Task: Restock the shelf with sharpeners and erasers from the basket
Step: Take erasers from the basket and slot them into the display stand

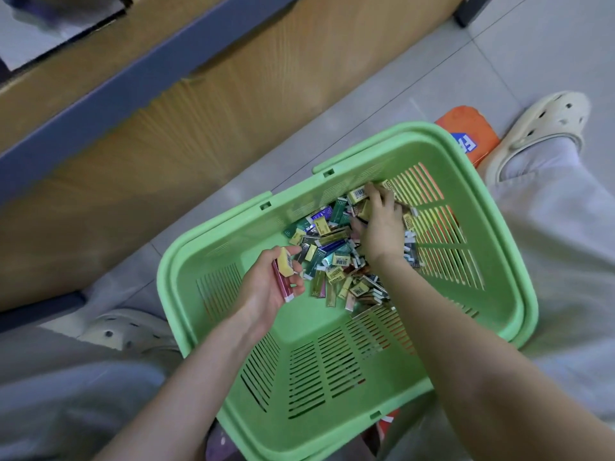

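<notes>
gripping flat packets (285,272), left hand (266,287) (slotted plastic basket (186,261)).

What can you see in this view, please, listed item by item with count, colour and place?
basket: one, green, on the floor
loose packets: many, green, yellow, blue, silver, piled in the basket
held packets: at least two, yellow and pink, in the left grip
shelf unit: one, wood-coloured with blue-grey edge, upper left
orange item: one, partly under the basket's far corner
clogs: two, cream, either side of the basket
left grip: holds the yellow and pink packets
right grip: fingers in the pile; hold unclear
</notes>
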A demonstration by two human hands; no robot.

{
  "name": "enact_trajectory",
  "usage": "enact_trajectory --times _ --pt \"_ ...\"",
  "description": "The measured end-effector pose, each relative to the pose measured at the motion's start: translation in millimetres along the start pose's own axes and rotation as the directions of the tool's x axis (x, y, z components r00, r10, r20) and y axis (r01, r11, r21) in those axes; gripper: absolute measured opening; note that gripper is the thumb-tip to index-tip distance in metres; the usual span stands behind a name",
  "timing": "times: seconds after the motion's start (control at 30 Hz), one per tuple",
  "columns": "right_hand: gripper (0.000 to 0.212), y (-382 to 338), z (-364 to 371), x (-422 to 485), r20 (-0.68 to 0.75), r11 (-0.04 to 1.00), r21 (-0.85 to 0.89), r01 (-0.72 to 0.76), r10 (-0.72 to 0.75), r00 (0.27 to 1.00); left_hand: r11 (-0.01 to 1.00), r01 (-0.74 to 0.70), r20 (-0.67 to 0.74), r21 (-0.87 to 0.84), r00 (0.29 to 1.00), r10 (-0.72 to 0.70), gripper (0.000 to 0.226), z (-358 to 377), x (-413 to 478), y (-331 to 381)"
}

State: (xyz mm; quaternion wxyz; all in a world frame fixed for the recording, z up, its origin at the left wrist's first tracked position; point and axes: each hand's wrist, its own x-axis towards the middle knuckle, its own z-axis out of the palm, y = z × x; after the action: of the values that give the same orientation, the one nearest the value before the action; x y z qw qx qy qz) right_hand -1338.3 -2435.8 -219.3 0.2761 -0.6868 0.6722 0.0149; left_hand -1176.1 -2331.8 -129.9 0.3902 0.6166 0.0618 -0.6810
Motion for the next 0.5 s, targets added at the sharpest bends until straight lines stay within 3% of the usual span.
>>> enact_trajectory --times 0.17,0.3,0.4,0.5 --pt "0.051 7 -9 10 -0.014 0.995 0.076 0.067 -0.066 0.998 1.0 0.006 0.002 0.001 1.0 -0.006 0.035 1 -1 -2" --pt "0.043 11 -23 5 0.019 0.964 0.262 0.045 -0.052 0.998 1.0 0.011 -0.017 0.025 1.0 -0.011 0.035 7 3 -3" --pt "0.04 4 -37 -6 0.113 0.923 0.381 -0.057 0.015 0.993 0.999 0.012 -0.024 0.036 1.0 -0.011 0.034 11 7 -4" --pt "0.034 -7 -53 -25 0.239 0.871 0.479 -0.104 -0.016 0.971 1.0 0.016 -0.035 0.02 0.999 -0.016 0.034 16 9 -4"
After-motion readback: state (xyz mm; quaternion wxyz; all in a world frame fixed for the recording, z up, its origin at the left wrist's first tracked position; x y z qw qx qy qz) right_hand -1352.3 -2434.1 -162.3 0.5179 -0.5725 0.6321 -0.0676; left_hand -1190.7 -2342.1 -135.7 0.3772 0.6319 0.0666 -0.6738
